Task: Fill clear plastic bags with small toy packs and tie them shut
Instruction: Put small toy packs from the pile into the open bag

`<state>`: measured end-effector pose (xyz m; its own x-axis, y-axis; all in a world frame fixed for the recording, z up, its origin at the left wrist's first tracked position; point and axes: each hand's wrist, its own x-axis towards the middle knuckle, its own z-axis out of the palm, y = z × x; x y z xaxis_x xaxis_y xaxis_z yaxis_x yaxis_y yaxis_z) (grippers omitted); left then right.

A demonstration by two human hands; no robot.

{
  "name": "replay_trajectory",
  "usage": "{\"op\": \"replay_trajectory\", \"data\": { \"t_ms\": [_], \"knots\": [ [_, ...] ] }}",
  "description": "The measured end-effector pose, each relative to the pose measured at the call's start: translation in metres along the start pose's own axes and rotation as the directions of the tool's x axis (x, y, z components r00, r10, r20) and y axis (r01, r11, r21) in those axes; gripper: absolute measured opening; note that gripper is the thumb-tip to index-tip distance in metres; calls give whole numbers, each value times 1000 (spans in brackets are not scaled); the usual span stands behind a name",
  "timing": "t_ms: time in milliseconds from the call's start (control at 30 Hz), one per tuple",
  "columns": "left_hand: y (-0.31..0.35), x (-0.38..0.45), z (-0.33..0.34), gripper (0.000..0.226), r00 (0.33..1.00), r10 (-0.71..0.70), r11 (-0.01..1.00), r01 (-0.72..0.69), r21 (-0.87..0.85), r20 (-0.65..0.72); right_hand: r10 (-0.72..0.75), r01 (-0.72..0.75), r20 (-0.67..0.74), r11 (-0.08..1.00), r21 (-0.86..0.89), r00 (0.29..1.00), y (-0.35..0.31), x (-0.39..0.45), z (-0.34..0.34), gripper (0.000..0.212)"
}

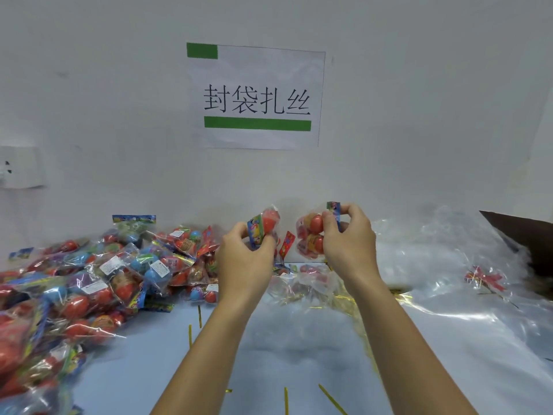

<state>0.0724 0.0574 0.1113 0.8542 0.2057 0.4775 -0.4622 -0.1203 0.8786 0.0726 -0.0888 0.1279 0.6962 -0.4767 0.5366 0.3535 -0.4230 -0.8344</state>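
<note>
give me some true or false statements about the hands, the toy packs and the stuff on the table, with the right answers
1. Each hand holds a toy pack. True: the left hand grips one toy pack, the right hand another.
2. The big pile of toy packs lies on the person's right. False: it lies on the left.
3. Gold twist ties lie on the table. True.
4. The paper sign on the wall has red bars. False: the bars are green.
5. Both held packs rest on the table. False: they are lifted above it.
</note>
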Motion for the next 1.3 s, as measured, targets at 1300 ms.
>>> {"op": "replay_trajectory", "data": {
  "t_ms": [1300],
  "knots": [
    [24,-13,6,19,943,226,956,-264,131,246,71,-199,315,897,396,947,-16,-9,4,22]
  ]
}}
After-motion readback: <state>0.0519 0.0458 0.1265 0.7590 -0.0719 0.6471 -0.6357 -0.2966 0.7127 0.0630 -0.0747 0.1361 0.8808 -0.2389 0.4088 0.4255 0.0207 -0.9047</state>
